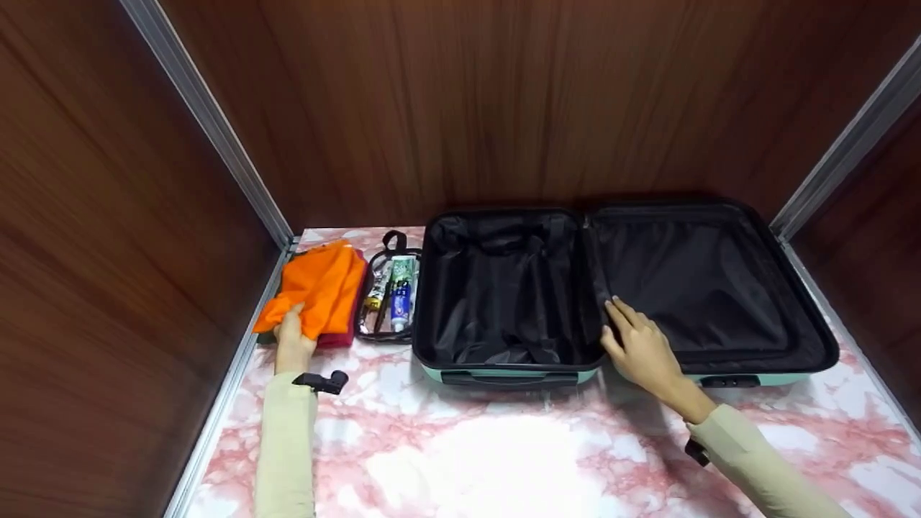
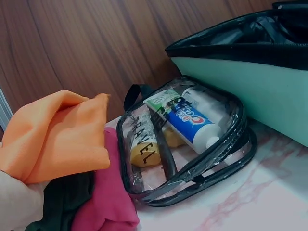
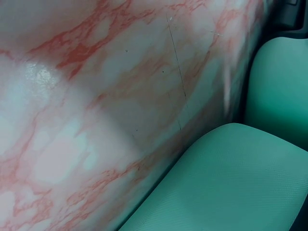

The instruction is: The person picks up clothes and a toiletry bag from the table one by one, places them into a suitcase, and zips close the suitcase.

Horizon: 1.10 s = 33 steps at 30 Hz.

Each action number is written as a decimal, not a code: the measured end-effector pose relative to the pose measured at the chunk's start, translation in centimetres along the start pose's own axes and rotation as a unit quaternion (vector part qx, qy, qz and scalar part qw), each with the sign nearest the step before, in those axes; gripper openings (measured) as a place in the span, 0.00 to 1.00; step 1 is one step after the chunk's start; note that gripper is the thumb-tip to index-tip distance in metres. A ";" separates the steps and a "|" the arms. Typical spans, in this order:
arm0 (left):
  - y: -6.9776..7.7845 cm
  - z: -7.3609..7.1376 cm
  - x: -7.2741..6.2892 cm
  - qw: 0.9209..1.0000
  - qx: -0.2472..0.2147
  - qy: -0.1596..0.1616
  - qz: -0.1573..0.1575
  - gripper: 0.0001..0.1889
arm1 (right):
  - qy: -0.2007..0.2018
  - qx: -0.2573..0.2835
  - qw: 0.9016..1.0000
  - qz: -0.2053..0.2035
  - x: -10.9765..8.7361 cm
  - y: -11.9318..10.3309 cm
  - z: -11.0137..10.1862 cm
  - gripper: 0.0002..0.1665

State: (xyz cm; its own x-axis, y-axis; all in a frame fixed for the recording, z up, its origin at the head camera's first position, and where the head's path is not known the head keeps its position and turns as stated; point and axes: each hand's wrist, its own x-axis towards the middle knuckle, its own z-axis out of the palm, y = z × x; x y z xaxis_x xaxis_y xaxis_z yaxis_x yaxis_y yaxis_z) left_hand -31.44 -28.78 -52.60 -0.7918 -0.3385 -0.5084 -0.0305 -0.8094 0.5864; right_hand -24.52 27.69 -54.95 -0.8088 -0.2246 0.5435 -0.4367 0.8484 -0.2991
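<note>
The work seemed to be only at its beginning. On the desk [image 1: 374,439], the suitcase [image 1: 496,302] was already open, and neither clothes nor pouch could be seen inside it. The orange cloth [image 1: 327,284] was left of it, over a red cloth [image 2: 106,197] and a dark cloth [image 2: 67,197]; the left hand [image 1: 293,342] pinched its near edge with the fingers. The clear pouch [image 1: 388,337] with toothpaste [image 1: 401,295] lay untouched beside the suitcase. The right hand [image 1: 642,352], fingers fairly straight and thumb apart, touched the black edge between the halves.
</note>
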 end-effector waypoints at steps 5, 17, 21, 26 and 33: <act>0.0 0.0 -0.3 1.000 0.017 -0.023 0.013 0.07 | -0.001 0.002 1.000 0.001 -0.1 0.1 0.0 0.27; 0.2 2.8 -1.4 0.995 -0.026 -0.077 0.057 0.06 | 0.003 0.003 1.000 0.004 0.0 -0.1 -0.1 0.27; 0.2 4.1 -2.0 0.991 -0.047 -0.102 0.069 0.07 | 0.004 0.004 1.000 0.006 0.0 -0.1 0.0 0.27; 0.3 5.7 -2.8 0.993 -0.035 -0.086 0.079 0.05 | 0.004 0.003 1.000 0.007 0.0 0.0 0.0 0.27; 0.4 8.0 -3.9 0.994 -0.036 -0.064 0.085 0.04 | 0.006 -0.005 1.000 0.000 0.0 0.0 -0.1 0.27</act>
State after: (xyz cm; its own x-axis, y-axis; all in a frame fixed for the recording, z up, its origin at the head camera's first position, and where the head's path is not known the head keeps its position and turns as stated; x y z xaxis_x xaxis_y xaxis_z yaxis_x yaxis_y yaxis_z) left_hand -33.22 -23.93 -45.38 -0.8527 -0.4137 -0.3189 0.1502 -0.7789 0.6089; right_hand -24.45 27.71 -54.93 -0.8037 -0.2197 0.5530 -0.4329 0.8535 -0.2902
